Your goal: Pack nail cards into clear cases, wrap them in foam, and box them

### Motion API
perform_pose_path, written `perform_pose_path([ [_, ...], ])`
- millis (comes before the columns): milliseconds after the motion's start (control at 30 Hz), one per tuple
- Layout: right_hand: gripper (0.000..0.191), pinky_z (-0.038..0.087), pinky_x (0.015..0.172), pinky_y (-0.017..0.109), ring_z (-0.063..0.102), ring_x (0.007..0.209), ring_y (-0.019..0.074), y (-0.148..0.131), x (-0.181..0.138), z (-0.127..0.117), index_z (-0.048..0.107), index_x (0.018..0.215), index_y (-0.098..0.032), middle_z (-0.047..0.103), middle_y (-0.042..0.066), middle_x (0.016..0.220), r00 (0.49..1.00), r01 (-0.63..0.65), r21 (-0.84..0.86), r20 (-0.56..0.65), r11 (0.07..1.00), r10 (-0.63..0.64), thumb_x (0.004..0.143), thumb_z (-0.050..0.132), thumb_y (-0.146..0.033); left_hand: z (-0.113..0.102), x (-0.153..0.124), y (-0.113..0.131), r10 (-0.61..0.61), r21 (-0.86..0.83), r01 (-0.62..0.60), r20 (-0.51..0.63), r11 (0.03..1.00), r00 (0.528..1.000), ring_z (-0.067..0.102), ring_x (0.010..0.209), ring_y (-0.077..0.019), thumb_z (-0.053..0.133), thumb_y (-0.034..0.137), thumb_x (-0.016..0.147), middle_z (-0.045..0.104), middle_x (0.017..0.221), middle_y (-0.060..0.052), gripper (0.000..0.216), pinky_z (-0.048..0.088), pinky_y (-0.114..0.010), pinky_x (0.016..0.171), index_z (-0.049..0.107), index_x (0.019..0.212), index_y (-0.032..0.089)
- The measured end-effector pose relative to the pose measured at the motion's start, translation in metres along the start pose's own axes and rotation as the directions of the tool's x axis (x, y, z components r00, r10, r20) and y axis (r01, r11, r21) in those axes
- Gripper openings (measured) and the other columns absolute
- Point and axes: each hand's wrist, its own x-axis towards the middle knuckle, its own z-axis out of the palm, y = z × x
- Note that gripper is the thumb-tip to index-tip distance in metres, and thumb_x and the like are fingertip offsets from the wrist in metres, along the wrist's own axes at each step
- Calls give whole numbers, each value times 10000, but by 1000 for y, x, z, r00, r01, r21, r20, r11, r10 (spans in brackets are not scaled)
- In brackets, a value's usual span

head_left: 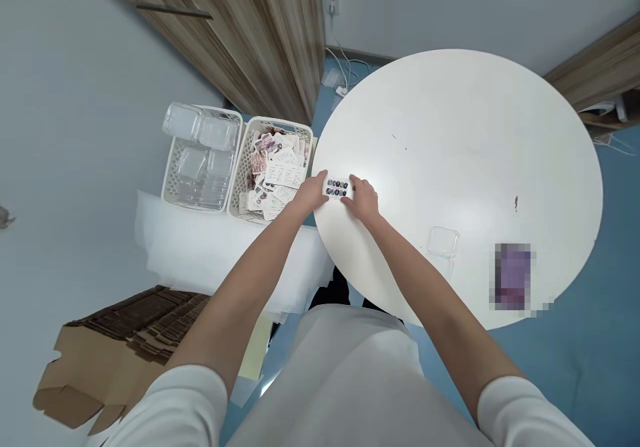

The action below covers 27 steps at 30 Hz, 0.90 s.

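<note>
Between my two hands, over the left edge of the round white table [465, 140], is a small white card [337, 187] with two rows of dark nail-shaped ovals. My left hand [313, 191] pinches its left side, thumb and fingertips at the edge. The card's right side is held by my right hand [364, 198], whose fingers are curled. Just left of my left hand stands a white basket [234, 197] heaped with similar printed cards [284, 174], some pink or purple and others covered in text.
A second white basket [167, 183] holds clear plastic boxes [200, 127]. A clear plastic case [443, 241] lies on the table near a pixelated purple patch [514, 277]. At lower left is an open carton [95, 367] of brown flat pieces. White foam sheeting [215, 247] lies below the baskets.
</note>
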Motion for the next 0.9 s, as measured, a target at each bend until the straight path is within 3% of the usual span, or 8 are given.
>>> perform_pose_path([
  [200,554,378,773,403,463,933,254,-9,1,0,373,1225,-265,477,85,1036,998,-55,-108,-23,993,53,719,595,-300,5,3,-1,40,-62,-40,-10,997,999,525,929,-218,613,141,668,545,979,-69,612,416,-297,763,355,1224,160],
  [367,513,388,749,389,479,912,243,-14,-1,-4,407,1192,-269,497,77,1041,999,-49,-105,-21,993,47,714,594,-260,10,-1,-2,75,-83,-82,-88,993,993,494,971,-215,569,102,675,506,1041,-78,568,412,-311,786,362,1200,162],
  [567,565,381,817,416,490,943,227,-7,-7,-3,355,1244,-237,496,62,1049,999,31,16,15,999,-31,720,566,-250,16,-8,-1,85,-104,-99,-134,990,987,489,956,-209,556,111,682,495,1053,-91,584,406,-319,817,351,1228,130],
  [700,681,408,838,365,481,980,209,5,-20,-9,277,1313,-210,440,74,1117,991,122,174,26,977,-128,699,572,-219,15,-19,5,131,-145,-148,-121,978,984,510,848,-178,594,191,677,499,1012,-65,625,421,-310,787,337,1245,153],
  [900,710,428,845,356,476,983,188,29,-64,-44,219,1344,-251,419,63,1114,977,212,275,-48,938,-207,719,554,-209,13,-50,43,255,-158,-283,-177,946,951,507,764,-149,617,248,679,498,978,-45,650,430,-301,758,328,1256,178],
])
